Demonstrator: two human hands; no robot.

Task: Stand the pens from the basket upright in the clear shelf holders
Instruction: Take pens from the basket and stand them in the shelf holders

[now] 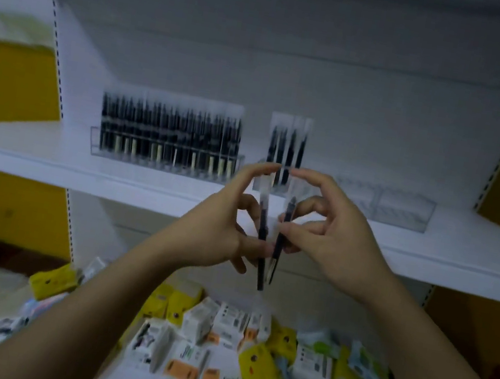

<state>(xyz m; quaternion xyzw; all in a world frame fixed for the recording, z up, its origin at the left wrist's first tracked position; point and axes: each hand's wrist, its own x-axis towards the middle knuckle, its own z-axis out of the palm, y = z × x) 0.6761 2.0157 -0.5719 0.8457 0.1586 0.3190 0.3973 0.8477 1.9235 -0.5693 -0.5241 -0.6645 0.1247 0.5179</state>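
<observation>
My left hand (218, 230) grips a black pen in a clear sleeve (264, 224), held nearly upright in front of the shelf edge. My right hand (333, 236) grips a second sleeved black pen (284, 225) right beside it, the two almost touching. On the white shelf (49, 155) behind stands a clear holder (94, 143) packed with several upright black pens. To its right a second clear holder (404, 208) has a few pens (286, 149) at its left end; the rest of it is bare. The basket is not identifiable.
Below my forearms lies a pile of small boxed stationery packs (232, 345) in white, yellow, green and orange. Yellow wall panels (5, 79) flank the shelf unit on both sides. The frame is blurred.
</observation>
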